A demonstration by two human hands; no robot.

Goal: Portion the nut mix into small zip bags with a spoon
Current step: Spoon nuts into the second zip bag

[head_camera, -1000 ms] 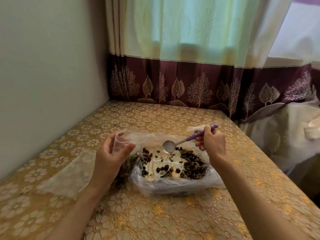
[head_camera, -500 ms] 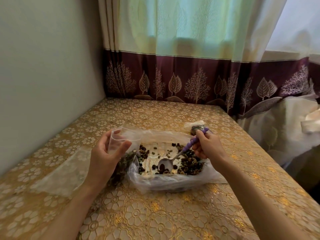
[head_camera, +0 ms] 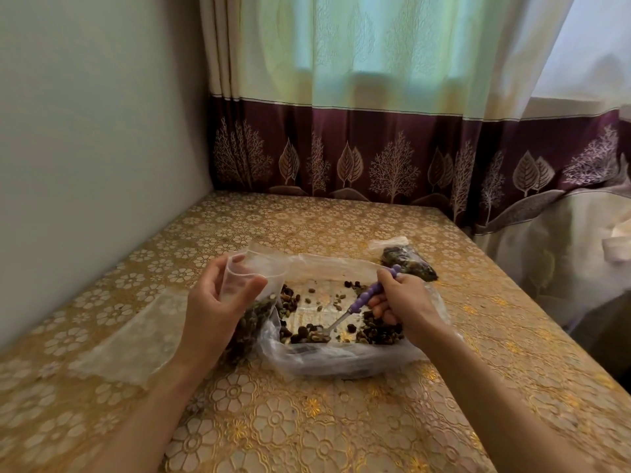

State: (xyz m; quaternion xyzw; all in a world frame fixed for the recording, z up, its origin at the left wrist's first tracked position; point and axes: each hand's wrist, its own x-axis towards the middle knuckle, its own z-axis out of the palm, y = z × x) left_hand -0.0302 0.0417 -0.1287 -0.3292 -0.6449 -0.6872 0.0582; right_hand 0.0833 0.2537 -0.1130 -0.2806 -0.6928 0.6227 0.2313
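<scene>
1. A person's right hand (head_camera: pixel 404 298) grips the purple beaded handle of a spoon (head_camera: pixel 362 300), fingers curled round it, the handle end sticking up past the knuckles and the metal bowl angled down and to the left of the grip.
2. The spoon's bowl sits among the nut mix (head_camera: pixel 341 324) spread inside a large clear plastic bag (head_camera: pixel 341 361) that lies open on the tabletop (head_camera: pixel 307 421); whether the bowl carries any pieces cannot be told.
3. The left hand (head_camera: pixel 215 308) holds a small zip bag (head_camera: pixel 252 285) at its open mouth, thumb and fingers pinching the rim so the opening faces up; the grip is at the top of the bag, and the nuts already in it hang below the hand, just beside the large bag's left edge.
4. A filled small bag (head_camera: pixel 408 259) lies on the tabletop beyond the right hand, near the far right corner of the large bag.
5. Flat empty zip bags (head_camera: pixel 133 339) lie on the gold floral covering to the left of the left wrist.
6. A curtain (head_camera: pixel 375 148) with a maroon tree-and-leaf border hangs behind the tabletop.
</scene>
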